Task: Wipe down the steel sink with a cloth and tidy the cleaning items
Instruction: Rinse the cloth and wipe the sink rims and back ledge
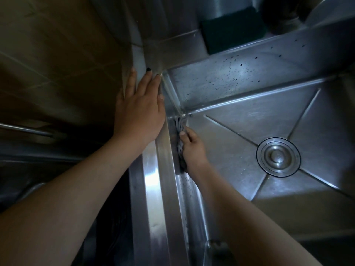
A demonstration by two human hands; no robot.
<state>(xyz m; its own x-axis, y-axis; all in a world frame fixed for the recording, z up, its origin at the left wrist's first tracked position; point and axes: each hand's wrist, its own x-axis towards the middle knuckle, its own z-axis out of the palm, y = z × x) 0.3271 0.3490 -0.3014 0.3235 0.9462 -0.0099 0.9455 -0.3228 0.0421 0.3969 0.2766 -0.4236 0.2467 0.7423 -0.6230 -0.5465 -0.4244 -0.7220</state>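
Note:
The steel sink (236, 148) fills the right half of the head view, with its round drain (278, 157) right of centre. My right hand (193, 148) is down in the basin, shut on a grey cloth (180, 129) pressed against the left inner wall near the far left corner. My left hand (141, 110) lies flat and open on the sink's left rim (153, 181), fingers pointing away from me. Water drops speckle the far inner wall (230, 75).
A dark green sponge (233, 28) lies on the ledge behind the sink. A steel vessel (286, 14) stands at the top right. Brown tiled wall (53, 60) is at the left, and a second basin's edge (28, 191) shows at the lower left.

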